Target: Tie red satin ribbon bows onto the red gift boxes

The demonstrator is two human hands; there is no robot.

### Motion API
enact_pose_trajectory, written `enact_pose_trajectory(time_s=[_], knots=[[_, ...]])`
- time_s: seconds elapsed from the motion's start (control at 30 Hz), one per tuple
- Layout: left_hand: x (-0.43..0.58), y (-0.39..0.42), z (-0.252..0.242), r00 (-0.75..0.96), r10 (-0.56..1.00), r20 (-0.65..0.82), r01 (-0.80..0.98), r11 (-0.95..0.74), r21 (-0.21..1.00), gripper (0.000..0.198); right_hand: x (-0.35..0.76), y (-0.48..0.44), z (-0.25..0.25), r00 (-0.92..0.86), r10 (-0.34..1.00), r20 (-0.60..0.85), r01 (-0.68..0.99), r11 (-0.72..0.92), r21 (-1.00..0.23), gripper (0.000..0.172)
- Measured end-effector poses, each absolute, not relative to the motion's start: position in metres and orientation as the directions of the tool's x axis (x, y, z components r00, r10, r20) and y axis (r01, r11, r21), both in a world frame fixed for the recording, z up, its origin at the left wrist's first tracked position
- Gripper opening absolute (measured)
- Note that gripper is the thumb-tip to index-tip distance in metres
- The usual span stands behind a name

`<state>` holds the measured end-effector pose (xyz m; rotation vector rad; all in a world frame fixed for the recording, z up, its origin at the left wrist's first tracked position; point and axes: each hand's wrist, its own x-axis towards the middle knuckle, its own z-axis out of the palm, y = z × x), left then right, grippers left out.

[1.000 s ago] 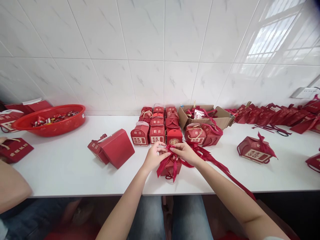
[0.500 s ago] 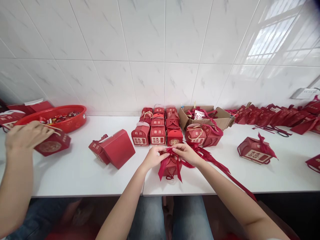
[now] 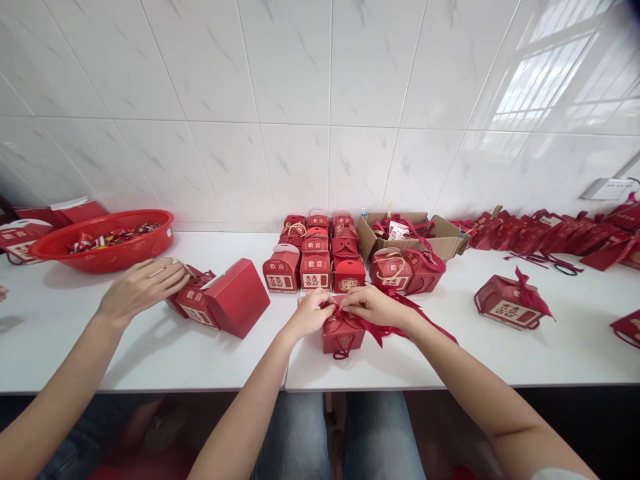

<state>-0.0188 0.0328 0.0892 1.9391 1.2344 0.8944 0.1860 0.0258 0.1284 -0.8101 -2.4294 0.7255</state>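
A small red gift box [image 3: 342, 339] with a dark red cord handle stands on the white table in front of me. At its top, my left hand [image 3: 315, 311] pinches a dark red ribbon [image 3: 373, 331] from the left. My right hand [image 3: 367, 307] closes on the same ribbon from the right, fingertips close to the left ones. The fingers partly hide where the ribbon crosses. One ribbon length trails right across the table. Just behind my hands, several red boxes [image 3: 315, 273] stand in rows.
At left, a co-worker's hand [image 3: 145, 287] is at a red box beside a larger plain red box [image 3: 243, 300]. A red basin [image 3: 105, 260] holds wrapped sweets. A cardboard carton [image 3: 445, 240] contains ribbons. On the right are a ribboned box [image 3: 515, 303] and scissors [image 3: 565, 269].
The ribbon ends that hung over the box front have been drawn up and outward. The co-worker's hand has carried a box from the basin rightward to the other boxes.
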Motion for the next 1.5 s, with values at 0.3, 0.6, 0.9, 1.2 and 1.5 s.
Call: enact_pose_trajectory(time_s=[0.3,0.6,0.9,1.2,1.5], knots=[[-0.009,0.025,0.091,0.196,0.939,0.282,0.472,-0.342,0.813,0.007,0.171,0.026,0.094,-0.616,0.660,0.430,0.623,0.742,-0.246,0.019],[-0.010,0.020,0.096,0.256,0.938,0.235,0.587,-0.344,0.732,0.012,0.166,0.021,0.082,-0.576,0.662,0.481,0.656,0.724,-0.211,0.016],[-0.011,0.025,0.104,0.338,0.928,0.158,0.583,-0.339,0.738,0.024,0.161,0.019,0.090,-0.543,0.694,0.472,0.615,0.712,-0.339,0.016],[-0.010,0.024,0.104,0.296,0.942,0.160,0.598,-0.314,0.738,0.023,0.160,0.029,0.078,-0.520,0.700,0.490,0.635,0.700,-0.327,0.012],[-0.012,0.021,0.104,0.321,0.933,0.163,0.556,-0.325,0.765,0.025,0.156,0.031,0.068,-0.469,0.680,0.564,0.648,0.699,-0.303,0.017]])
